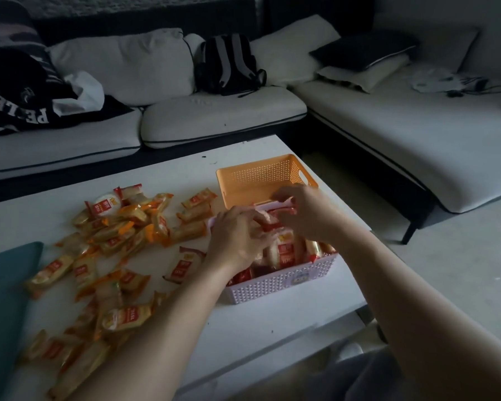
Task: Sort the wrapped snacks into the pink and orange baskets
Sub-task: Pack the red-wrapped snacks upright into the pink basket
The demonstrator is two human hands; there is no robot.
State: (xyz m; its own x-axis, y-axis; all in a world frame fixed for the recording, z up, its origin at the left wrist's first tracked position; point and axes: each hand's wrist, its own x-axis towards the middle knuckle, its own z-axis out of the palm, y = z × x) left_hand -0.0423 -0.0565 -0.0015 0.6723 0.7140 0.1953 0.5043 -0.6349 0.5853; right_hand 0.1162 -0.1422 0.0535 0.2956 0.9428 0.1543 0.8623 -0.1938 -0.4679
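A pink basket (pixel 284 282) stands near the front right of the white table (pixel 70 209), packed with red-wrapped snacks (pixel 287 247). Behind it sits an orange basket (pixel 261 175), whose inside looks empty as far as it shows. Both hands are over the pink basket. My left hand (pixel 237 235) and my right hand (pixel 304 212) together grip a red-wrapped snack (pixel 275 221) above the basket's far rim. A loose heap of orange-wrapped and red-wrapped snacks (pixel 119 230) spreads over the table's left half.
A teal cushion (pixel 3 299) lies on the table's left edge. Beyond the table runs a white corner sofa (pixel 223 114) with pillows, a black backpack (pixel 229 65) and dark clothing (pixel 23 94). Bare floor lies to the right of the table.
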